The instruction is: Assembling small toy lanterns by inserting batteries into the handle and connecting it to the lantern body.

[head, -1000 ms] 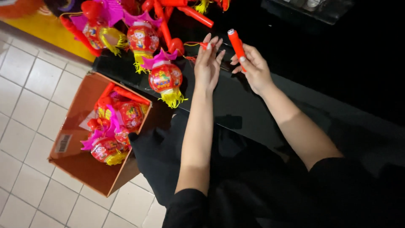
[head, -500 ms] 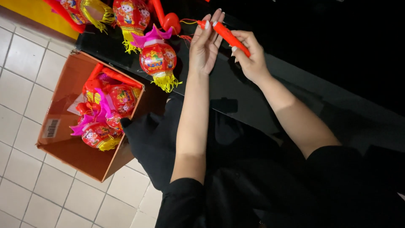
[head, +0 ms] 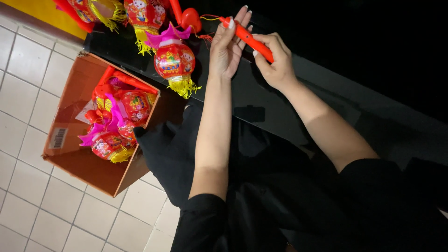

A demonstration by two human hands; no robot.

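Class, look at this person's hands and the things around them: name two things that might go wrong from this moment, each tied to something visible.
1. The red stick is pinched only at its ends by the left hand and right hand; it may slip or bend.
2. The round red lantern lies near the black table's edge; an elbow might knock it toward the cardboard box.

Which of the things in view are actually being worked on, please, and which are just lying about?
In hand:
- red stick, held by left hand and right hand
- its yellow cord

Lying about:
- red lantern on the black table
- cardboard box of lanterns on the tiled floor
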